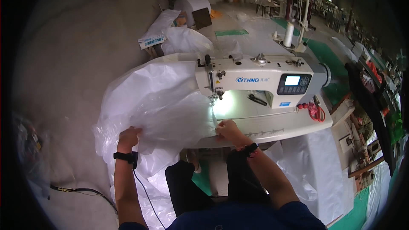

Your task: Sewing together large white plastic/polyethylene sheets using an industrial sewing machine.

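Observation:
A large, thin translucent plastic sheet (172, 115) spreads over the left of the sewing table (272, 123) and hangs down its front. My left hand (129, 138) is closed on the sheet at the left, its fingers pinching a fold. Near the table's front edge my right hand (230, 131) pinches the right edge of the same sheet, below the needle area. The white sewing machine (251, 76) stands just beyond, its lamp lighting the bed beside the sheet's edge. What lies under the presser foot is too small to tell.
Red-handled scissors (316, 112) and a small black tool (257, 99) lie on the table at the right. A white thread cone (289, 35) stands behind the machine. More white sheeting (313, 162) hangs at the lower right. A black cable (87, 191) runs along the left.

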Available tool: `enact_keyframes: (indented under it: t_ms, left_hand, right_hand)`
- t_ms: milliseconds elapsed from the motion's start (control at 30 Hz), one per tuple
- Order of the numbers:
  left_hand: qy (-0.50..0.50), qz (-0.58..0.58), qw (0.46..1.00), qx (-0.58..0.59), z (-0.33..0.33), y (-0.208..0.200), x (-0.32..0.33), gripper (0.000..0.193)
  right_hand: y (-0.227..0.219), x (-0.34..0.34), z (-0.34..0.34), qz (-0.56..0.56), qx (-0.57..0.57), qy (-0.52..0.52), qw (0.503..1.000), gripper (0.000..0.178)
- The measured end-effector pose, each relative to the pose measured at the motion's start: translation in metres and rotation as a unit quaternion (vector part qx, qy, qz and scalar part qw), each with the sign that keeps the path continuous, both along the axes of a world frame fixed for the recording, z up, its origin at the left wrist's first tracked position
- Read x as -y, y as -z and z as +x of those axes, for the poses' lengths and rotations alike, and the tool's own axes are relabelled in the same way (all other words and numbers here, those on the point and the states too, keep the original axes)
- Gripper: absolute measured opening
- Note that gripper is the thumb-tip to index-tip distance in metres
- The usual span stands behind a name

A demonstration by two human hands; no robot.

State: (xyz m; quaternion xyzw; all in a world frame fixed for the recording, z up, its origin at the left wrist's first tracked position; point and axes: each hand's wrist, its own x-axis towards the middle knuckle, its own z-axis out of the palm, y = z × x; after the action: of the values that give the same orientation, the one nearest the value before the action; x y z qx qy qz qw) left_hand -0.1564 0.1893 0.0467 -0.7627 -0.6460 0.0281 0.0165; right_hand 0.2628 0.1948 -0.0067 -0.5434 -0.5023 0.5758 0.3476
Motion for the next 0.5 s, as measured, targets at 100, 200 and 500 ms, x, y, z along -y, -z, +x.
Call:
enact_keyframes:
  t_ms: [100, 200, 500]
  left_hand:
    - [0.008, 0.149, 0.987, -0.050, 0.065, -0.041, 0.023, 0.025]
    - [0.204, 0.261, 0.925, 0.184, 0.167, -0.039, 0.031, 0.026]
    - [0.204, 0.068, 0.964, 0.157, 0.232, 0.027, 0.010, 0.018]
  right_hand:
    - [0.009, 0.002, 0.003, -0.016, -0.077, 0.010, 0.997, 0.014]
    - [0.021, -0.001, 0.002, -0.029, -0.075, 0.000, 0.997, 0.021]
    - [0.021, 0.014, -0.005, -0.008, -0.104, 0.017, 0.994, 0.019]
